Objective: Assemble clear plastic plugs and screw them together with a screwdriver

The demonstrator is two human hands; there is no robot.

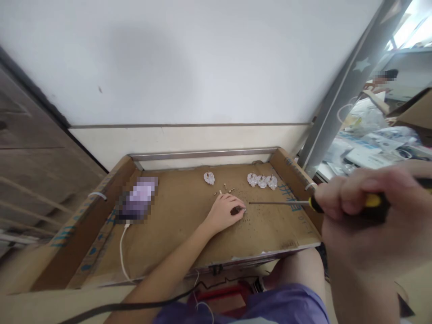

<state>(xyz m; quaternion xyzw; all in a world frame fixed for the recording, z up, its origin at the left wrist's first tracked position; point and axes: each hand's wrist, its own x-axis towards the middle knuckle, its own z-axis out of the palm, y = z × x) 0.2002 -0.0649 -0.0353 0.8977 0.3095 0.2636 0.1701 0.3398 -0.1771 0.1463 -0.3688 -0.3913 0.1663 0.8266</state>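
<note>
Low over the cardboard-lined surface (178, 202), in the head view, the left grip (222, 212) is curled around a small dark piece (236, 210) that shows at the fingers. Just beyond it lie tiny brass-coloured parts (231, 190); farther off to its right sit three clear plastic pieces (262, 182) side by side, with a fourth piece (209, 178) beyond it, slightly left. To its right, the raised right grip (378, 220) is clenched on a screwdriver (280, 203), the shaft pointing leftward. Well left of the left grip lies a blurred phone (139, 198) with a white cable (121, 247).
</note>
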